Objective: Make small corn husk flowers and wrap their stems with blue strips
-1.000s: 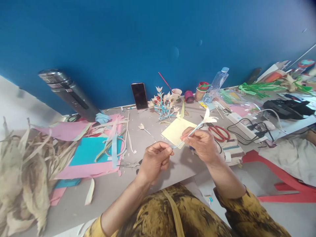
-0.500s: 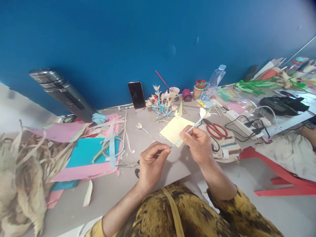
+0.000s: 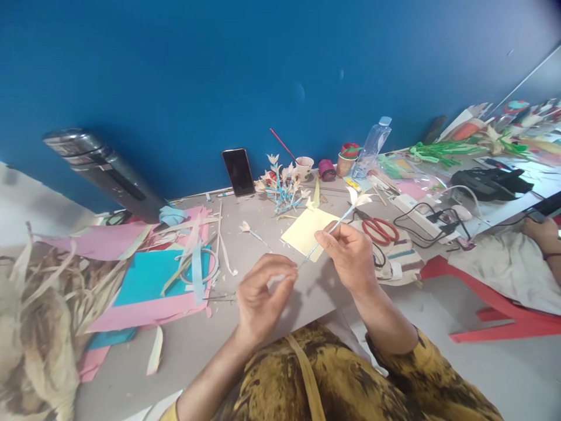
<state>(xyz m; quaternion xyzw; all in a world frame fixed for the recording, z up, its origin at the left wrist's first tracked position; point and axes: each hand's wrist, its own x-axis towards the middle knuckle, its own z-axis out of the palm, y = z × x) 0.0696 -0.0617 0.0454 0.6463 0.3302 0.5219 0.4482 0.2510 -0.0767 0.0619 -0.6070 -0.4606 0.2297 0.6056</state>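
My right hand (image 3: 350, 254) pinches the pale blue wrapped stem of a handmade flower (image 3: 359, 199) between thumb and fingers. Its cream petals point up and away from me. The stem's lower end slants down toward my left hand (image 3: 267, 295), whose thumb and forefinger are curved and slightly apart, just beside that end. Beneath the stem lies a yellow paper sheet (image 3: 295, 233). Another small flower (image 3: 252, 229) lies on the table left of it. Behind, a bunch of similar flowers (image 3: 283, 187) with blue stems stands near the wall.
Red-handled scissors (image 3: 381, 231) and a power strip (image 3: 423, 217) are at right. A phone (image 3: 238, 171) leans on the wall, near a paper cup (image 3: 304, 168) and a plastic bottle (image 3: 371, 146). At left are blue paper (image 3: 144, 275), dried husks (image 3: 44, 327) and a dark cylinder (image 3: 105, 172). Another person's arm (image 3: 543, 235) shows at right.
My left thumb and forefinger have come off the stem's lower end, and that hand has moved slightly left and down. My right hand keeps hold of the flower.
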